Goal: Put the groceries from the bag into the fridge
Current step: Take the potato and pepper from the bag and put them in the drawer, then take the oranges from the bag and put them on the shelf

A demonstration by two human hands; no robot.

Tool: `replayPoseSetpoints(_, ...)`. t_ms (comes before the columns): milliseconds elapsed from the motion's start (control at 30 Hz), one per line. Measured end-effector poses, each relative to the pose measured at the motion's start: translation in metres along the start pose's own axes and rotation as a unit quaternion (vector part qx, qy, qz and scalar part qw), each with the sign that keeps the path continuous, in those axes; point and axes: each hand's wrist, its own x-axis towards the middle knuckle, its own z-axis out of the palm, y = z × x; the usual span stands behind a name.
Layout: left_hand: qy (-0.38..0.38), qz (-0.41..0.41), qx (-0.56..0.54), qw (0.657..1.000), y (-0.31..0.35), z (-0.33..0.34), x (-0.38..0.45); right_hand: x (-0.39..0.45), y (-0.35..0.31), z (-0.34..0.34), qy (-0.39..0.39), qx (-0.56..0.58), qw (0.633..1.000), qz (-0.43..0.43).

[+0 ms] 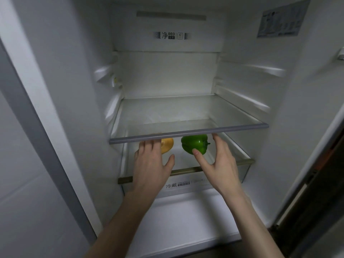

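Now, step in hand: both hands reach under the glass shelf (188,131) toward produce sitting on the level below, above the drawer (184,186).
Left hand (151,162): fingers straight and spread, resting beside the yellow fruit (167,145), touching it or nearly so; nothing is held.
Right hand (218,161): grip spread, thumb tip against the lower front of the green pepper (194,143), fingers reaching past its right side under the shelf edge.
Task things: pepper and yellow fruit lie well inside the fridge (167,75), a small gap between them; the bag is not in view.
Doing it well: judged from here, let each item settle flat before letting go, then draw the hands straight back and low.
Edges: the shelf's front lip sits just above the knuckles; lifting early would knock it.
Open room: bare floor in front of both items, and the whole shelf above is free.
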Motion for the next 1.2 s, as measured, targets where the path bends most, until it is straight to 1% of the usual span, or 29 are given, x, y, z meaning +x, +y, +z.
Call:
replayPoseSetpoints(100,0.009,0.005,-0.023,1.000,0.003,-0.003,-0.012,-0.016,0.001,-0.004,0.008,-0.040,0.999,-0.021)
replayPoseSetpoints(233,0.009,0.024,-0.036,0.999,0.006,-0.004,-0.030,-0.035,0.007,-0.011,0.011,-0.098,0.995,-0.026)
replayPoseSetpoints(400,0.000,0.037,-0.058,0.998,0.014,-0.005,-0.054,-0.059,0.015,-0.032,0.026,-0.205,0.977,-0.056)
replayPoseSetpoints(533,-0.009,0.058,-0.074,0.996,0.036,-0.005,-0.073,-0.083,0.014,-0.060,0.025,-0.269,0.961,-0.061)
replayPoseSetpoints(667,-0.011,0.101,-0.095,0.990,0.070,-0.008,-0.094,-0.111,0.012,-0.095,0.044,-0.317,0.945,-0.060)
replayPoseSetpoints(833,-0.028,0.137,-0.122,0.983,0.116,-0.023,-0.129,-0.157,0.002,-0.144,0.079,-0.349,0.933,-0.037)
replayPoseSetpoints(1000,-0.048,0.182,-0.153,0.970,0.166,-0.049,-0.174,-0.224,-0.011,-0.205,0.145,-0.357,0.923,-0.012)
replayPoseSetpoints(1100,-0.060,0.209,-0.181,0.959,0.197,-0.063,-0.212,-0.275,-0.016,-0.245,0.172,-0.382,0.908,0.008)
replayPoseSetpoints(1200,-0.073,0.232,-0.223,0.944,0.230,-0.077,-0.255,-0.335,-0.024,-0.287,0.189,-0.413,0.889,0.056)
